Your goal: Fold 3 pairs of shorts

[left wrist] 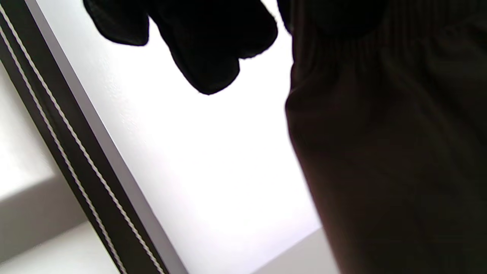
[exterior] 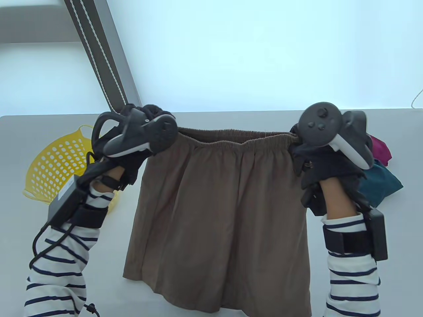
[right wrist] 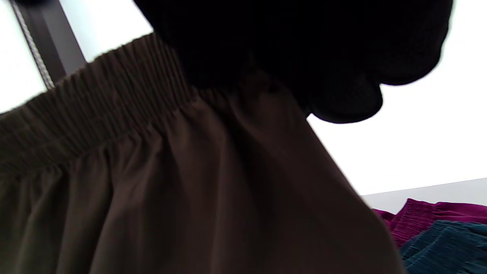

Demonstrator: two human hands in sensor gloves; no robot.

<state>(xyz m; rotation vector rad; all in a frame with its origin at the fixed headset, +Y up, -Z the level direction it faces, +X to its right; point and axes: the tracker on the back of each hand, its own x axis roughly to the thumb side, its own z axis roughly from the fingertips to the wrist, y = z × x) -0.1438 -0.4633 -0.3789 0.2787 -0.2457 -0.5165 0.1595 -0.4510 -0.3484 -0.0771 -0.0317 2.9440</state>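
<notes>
while both hands hold it up above the grey table (exterior: 211,114), the brown shorts (exterior: 218,214) hang flat and spread wide, waistband on top, leg hems lowest, near the bottom edge of the table view.

far left: yellow basket (exterior: 54,161) with holes, lying on the table behind the left forearm.

left hand (exterior: 132,145): fingers curled round the left end of the waistband, gripping it; tracker on the back of the hand. left wrist view shows dark fingertips (left wrist: 205,57) at top, cloth down the right side.

centre: elastic waistband stretched between the hands, sagging slightly.

right hand (exterior: 322,155): clamped on the right end of the waistband, fingers curled over the gathered elastic.

far right: magenta shorts (exterior: 380,147) and teal shorts (exterior: 380,185) heaped on the table, touching, behind the right hand. striped sleeves on both arms.
</notes>
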